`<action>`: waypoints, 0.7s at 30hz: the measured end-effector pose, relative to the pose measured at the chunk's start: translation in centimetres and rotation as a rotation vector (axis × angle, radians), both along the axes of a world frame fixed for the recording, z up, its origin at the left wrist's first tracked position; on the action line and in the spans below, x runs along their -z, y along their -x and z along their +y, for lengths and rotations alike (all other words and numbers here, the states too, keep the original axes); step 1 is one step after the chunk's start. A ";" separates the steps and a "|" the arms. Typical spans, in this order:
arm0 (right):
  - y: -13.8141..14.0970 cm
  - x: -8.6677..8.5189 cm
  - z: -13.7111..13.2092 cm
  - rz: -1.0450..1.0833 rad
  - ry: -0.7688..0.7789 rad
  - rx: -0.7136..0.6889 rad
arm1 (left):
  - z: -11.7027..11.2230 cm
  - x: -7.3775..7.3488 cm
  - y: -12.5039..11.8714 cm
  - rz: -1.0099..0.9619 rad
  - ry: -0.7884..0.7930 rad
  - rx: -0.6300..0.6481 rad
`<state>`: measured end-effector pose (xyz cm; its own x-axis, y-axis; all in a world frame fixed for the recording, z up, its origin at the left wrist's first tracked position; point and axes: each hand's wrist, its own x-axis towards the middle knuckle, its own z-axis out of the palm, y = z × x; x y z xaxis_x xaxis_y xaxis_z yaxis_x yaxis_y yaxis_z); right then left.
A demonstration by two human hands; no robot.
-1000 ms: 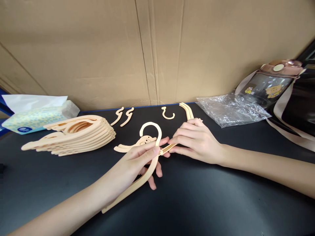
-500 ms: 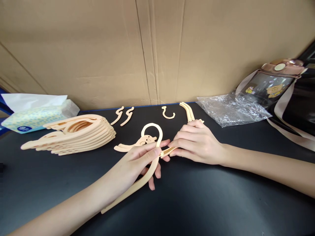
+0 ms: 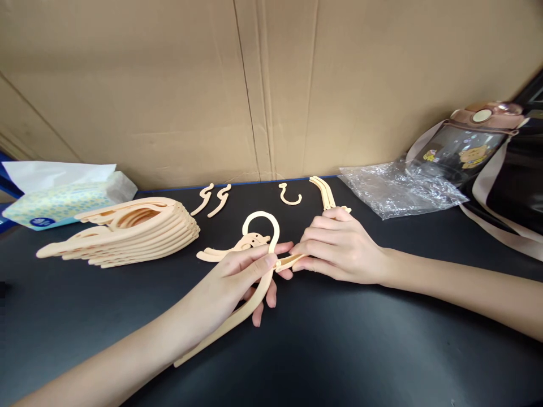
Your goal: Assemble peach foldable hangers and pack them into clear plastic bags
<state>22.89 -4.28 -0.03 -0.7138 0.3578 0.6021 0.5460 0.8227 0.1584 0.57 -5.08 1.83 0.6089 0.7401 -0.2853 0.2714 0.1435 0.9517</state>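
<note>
My left hand [image 3: 250,271] pinches a cream plastic folding hanger [image 3: 229,326] near its middle joint, thumb on top. The hanger's round hook curves up above the thumb, and one long arm slants down toward the lower left. On the other side, my right hand [image 3: 339,249] has its fingers closed round the short arm piece [image 3: 291,262] that meets the joint. Most of that piece is hidden under the fingers. Just behind my left hand lies another cream hanger part [image 3: 237,247] with small holes in it.
Stacked cream hangers [image 3: 139,237] lie at the left before a tissue pack [image 3: 72,195]. Small curved pieces [image 3: 219,201], a loose hook [image 3: 290,195] and narrow arms [image 3: 324,193] lie at the back. Right are a clear plastic bag [image 3: 399,186] and a strapped bottle [image 3: 466,147].
The hanger's hook has shifted very slightly to the left. The lower fingers of my left hand have curled in a little. My right hand stays almost still.
</note>
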 end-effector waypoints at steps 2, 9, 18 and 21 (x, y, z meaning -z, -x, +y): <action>0.0 0.0 0.0 0.015 0.005 -0.004 | 0.0 -0.1 0.0 0.008 -0.012 -0.007; 0.1 0.0 0.0 0.040 0.000 -0.032 | 0.0 0.2 0.1 0.001 -0.028 -0.010; 0.1 0.0 0.0 0.050 0.029 -0.025 | 0.0 0.4 -0.1 -0.154 0.145 -0.075; 0.1 0.0 0.0 0.013 0.008 -0.023 | 0.1 0.4 -0.1 -0.169 0.190 -0.055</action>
